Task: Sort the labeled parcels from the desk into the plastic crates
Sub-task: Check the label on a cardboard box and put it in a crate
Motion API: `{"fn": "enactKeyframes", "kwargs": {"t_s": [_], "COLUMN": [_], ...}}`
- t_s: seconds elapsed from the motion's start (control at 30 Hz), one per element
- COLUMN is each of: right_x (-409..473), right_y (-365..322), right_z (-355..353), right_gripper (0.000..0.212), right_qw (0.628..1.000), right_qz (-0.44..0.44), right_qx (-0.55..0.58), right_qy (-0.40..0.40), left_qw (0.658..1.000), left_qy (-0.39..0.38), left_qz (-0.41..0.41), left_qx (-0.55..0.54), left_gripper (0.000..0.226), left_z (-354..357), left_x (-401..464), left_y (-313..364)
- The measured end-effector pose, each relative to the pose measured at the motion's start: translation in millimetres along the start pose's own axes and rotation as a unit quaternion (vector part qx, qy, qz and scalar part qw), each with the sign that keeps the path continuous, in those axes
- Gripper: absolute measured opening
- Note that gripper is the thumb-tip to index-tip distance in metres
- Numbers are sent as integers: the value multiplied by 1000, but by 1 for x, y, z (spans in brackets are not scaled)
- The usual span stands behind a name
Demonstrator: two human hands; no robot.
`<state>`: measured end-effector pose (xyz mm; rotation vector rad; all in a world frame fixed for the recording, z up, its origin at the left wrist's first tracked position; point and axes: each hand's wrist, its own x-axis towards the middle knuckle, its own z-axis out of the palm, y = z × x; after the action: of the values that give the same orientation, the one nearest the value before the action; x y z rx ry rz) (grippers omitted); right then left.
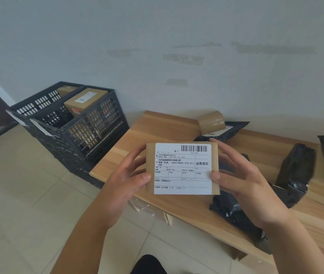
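Held up between left hand and right hand, thumbs pinching either short edge: small brown parcel, label facing up, long axis across. Beyond, up and leftward, nearer the left hand: black crates beside the desk.

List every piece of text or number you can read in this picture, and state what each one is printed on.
"业务类型": white label on the brown parcel held by the left hand and right hand.
"13800138000 0755 2714": same label.
"589": same label.
Barcode digits and small print: too small.
Label on the box in the crate: blurred.
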<state>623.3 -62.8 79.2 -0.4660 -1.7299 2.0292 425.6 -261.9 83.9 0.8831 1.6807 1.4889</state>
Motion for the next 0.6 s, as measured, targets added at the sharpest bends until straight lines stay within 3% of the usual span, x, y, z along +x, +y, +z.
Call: {"fn": "enactKeyframes", "kwargs": {"t_s": [0.3,0.6], "right_x": [3,-2], "right_y": [-5,8], "right_z": [45,178], "right_gripper": [66,66], "right_qw": [999,989], "right_qz": [-9,43], "right_qx": [-12,-18], "right_qy": [-36,-143], "left_qw": [999,981], "left_qy": [45,189], "left_qz": [16,26], "left_qx": [0,-20], "left_gripper": [69,71], "left_z": [-33,-110], "left_x": [-37,-159], "left_y": [3,-13]}}
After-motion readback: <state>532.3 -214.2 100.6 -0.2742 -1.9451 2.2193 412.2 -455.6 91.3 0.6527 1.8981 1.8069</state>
